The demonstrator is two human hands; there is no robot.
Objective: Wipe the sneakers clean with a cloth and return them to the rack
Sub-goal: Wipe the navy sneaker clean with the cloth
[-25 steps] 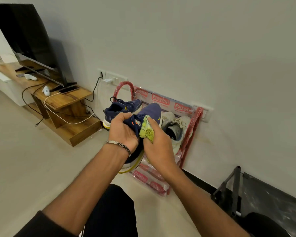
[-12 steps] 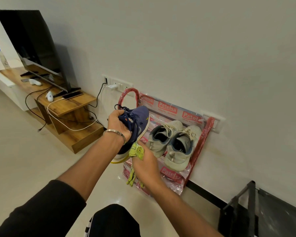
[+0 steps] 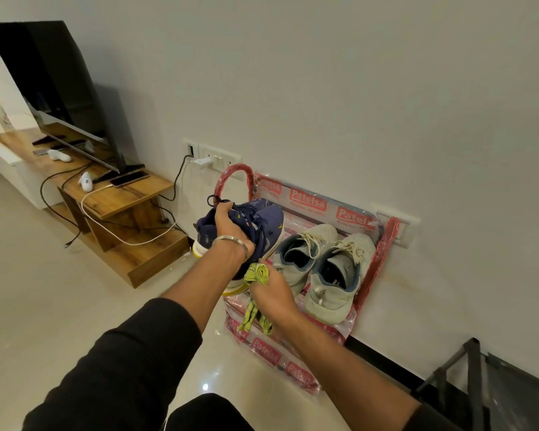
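The left hand [image 3: 231,225] gripped the navy sneakers [image 3: 262,225] above the rack [image 3: 377,262]; the right hand [image 3: 271,290] clutched the green cloth [image 3: 257,275].

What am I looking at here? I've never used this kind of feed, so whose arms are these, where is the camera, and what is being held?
There is no machine: a person works with bare hands. The single picture comes from a wide-angle camera worn on the head, looking forward and down, so both arms reach in from the bottom. The left hand, with a metal bracelet at the wrist, grips a navy sneaker at the left end of the shoe rack, which is wrapped in red printed plastic and stands against the wall. The right hand holds a crumpled yellow-green cloth. A pair of pale grey sneakers sits on the rack. To the left is a wooden TV unit with a television.
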